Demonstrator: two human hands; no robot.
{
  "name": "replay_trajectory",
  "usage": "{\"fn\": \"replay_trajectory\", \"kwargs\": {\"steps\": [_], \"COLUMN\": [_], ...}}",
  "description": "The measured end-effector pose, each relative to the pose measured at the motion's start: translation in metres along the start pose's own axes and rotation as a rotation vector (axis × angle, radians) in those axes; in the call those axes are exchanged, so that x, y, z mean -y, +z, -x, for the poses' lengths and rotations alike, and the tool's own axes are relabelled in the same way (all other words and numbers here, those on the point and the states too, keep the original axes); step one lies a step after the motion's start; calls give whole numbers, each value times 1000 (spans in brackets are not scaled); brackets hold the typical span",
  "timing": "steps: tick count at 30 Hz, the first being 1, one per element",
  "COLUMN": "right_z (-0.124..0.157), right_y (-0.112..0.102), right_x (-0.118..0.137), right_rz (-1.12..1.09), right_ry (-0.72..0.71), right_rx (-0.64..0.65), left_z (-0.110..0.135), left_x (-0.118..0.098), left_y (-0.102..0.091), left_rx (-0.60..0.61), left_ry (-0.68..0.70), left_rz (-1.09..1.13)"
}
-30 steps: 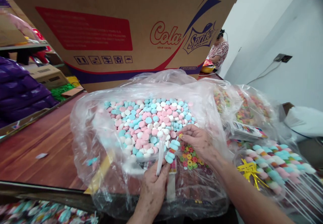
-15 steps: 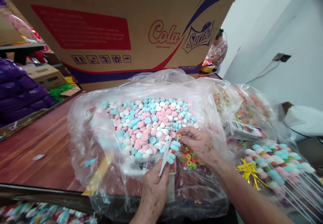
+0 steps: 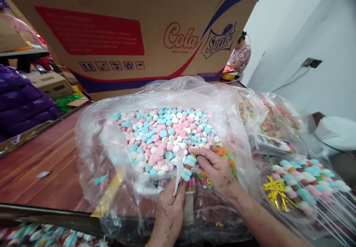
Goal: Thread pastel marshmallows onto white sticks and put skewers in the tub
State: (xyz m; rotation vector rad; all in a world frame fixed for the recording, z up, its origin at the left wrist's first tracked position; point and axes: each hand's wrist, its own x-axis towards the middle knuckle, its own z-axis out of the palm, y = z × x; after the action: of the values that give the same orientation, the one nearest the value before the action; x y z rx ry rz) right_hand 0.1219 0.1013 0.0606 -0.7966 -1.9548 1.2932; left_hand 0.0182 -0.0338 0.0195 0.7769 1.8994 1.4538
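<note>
candy skewer (image 3: pixel 188 168), held between both hands above the clear plastic (image 3: pixel 93 147). tilted; long axis rising away and slightly rightward, from left hand (image 3: pixel 170 200) to right hand (image 3: pixel 216 169). pinched at lower end by left thumb and fingers, together with loose white sticks (image 3: pixel 178 176); pinched at upper end by right fingertips, neither hand clearly nearer. beyond: pastel candies (image 3: pixel 161 135). around right hand: ring candies (image 3: pixel 204 181). farther right: more skewers (image 3: pixel 306 176). leftward: bench (image 3: pixel 52 187).
</note>
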Motion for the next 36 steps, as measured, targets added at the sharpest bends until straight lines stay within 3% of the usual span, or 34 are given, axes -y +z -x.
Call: {"fn": "replay_trajectory", "kwargs": {"steps": [5, 10, 15, 17, 19, 21, 24, 26, 31, 34, 36], "right_z": [5, 3, -10, -21, -34, -47, -61, -65, -65, -64, -63], "right_y": [3, 5, -10, -20, -27, -29, -20, -8, 11, 3, -8], "right_x": [1, 6, 18, 21, 21, 19, 14, 7, -9, -8, -4], "right_rz": [-14, 6, -19, -10, 83, 306, 758, 928, 1005, 949, 785], "right_ry": [-50, -107, -105, -41, 9, -4, -66, -82, -97, -93, -40], "right_rx": [-7, 85, 297, 234, 80, 22, 219, 317, 305, 313, 305], "left_z": [-1, 1, 1, 0, -1, 0, -1, -2, -4, -2, -1], "left_x": [2, 2, 3, 2, 1, 0, 1, 3, 5, -1, -4], "left_y": [-2, 2, 4, 3, 3, 3, 3, 4, 7, 5, 4], "left_rx": [5, -103, -200, -183, -177, -190, -173, -159, -202, -196, -160], "left_ry": [-5, -46, -49, -62, -70, -72, -76, -77, -96, -125, -131], "left_rz": [12, 142, 219, 253, 276, 294, 297, 291, 345, 348, 342]}}
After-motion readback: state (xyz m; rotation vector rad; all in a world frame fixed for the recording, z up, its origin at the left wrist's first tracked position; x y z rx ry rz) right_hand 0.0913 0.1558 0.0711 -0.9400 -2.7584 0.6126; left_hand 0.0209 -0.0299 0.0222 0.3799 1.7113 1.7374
